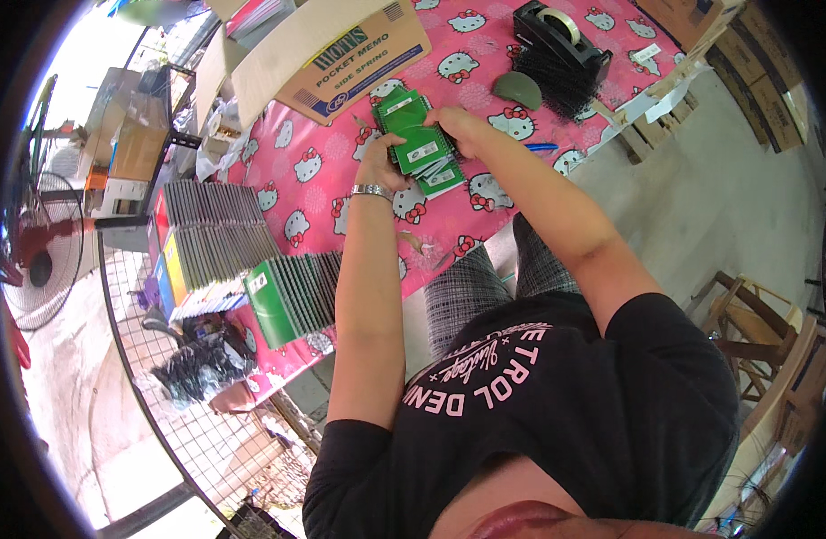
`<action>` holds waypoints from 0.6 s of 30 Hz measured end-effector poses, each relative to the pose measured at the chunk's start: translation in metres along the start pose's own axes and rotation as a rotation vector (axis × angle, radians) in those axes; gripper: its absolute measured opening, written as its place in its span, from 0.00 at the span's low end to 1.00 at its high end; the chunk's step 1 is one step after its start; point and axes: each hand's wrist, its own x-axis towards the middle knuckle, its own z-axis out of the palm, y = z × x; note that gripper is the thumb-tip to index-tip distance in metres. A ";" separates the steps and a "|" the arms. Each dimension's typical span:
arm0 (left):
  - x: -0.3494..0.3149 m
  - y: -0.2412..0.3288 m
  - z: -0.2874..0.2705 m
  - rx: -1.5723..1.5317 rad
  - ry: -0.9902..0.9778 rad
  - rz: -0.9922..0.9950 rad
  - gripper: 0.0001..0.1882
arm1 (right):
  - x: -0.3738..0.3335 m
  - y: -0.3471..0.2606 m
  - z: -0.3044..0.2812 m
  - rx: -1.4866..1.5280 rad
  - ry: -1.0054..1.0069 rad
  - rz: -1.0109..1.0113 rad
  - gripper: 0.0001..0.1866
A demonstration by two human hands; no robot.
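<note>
Several small green spiral notebooks (422,148) lie fanned over one another on the pink tablecloth, between my two hands. My left hand (383,164), with a metal watch on its wrist, grips their left edge, thumb on the top cover. On the upper right side, my right hand (453,128) has its fingers closed round the edge of the same notebooks. Part of its fingers is hidden behind the covers. A lower green notebook (443,181) sticks out toward me from under the others.
An open cardboard box (350,63) stands beyond my hands. Packed rows of notebooks (215,225) and green notebooks (292,296) fill the table's left side. At the far right are a black tape dispenser (566,40), a dark green rounded object (518,90) and a blue pen (540,146).
</note>
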 end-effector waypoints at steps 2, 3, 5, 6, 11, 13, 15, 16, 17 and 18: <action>-0.017 -0.016 0.007 -0.025 -0.041 0.030 0.21 | -0.011 0.009 -0.009 -0.030 -0.025 0.029 0.20; -0.024 -0.023 0.014 -0.032 -0.067 0.043 0.22 | -0.017 0.015 -0.014 -0.221 0.104 -0.143 0.23; -0.030 -0.038 0.005 -0.053 -0.164 0.119 0.23 | -0.039 0.035 -0.001 -0.603 0.332 -0.483 0.29; -0.037 -0.053 0.007 -0.073 -0.186 0.162 0.24 | -0.054 0.038 -0.006 -0.655 0.311 -0.471 0.35; -0.066 -0.089 0.021 -0.009 -0.461 0.329 0.34 | -0.139 0.044 -0.018 -0.630 0.350 -0.632 0.46; -0.078 -0.099 0.026 0.126 -0.470 0.329 0.38 | -0.196 0.047 -0.012 -0.841 0.474 -0.677 0.48; -0.075 -0.105 0.035 0.317 -0.536 0.338 0.40 | -0.209 0.068 -0.027 -0.911 0.544 -0.950 0.52; -0.070 -0.100 0.030 0.501 -0.563 0.311 0.42 | -0.210 0.080 -0.029 -0.946 0.561 -1.086 0.53; -0.070 -0.096 0.034 0.596 -0.612 0.348 0.42 | -0.210 0.089 -0.032 -0.949 0.577 -1.123 0.54; -0.070 -0.093 0.038 0.689 -0.658 0.387 0.43 | -0.210 0.096 -0.035 -0.952 0.591 -1.159 0.55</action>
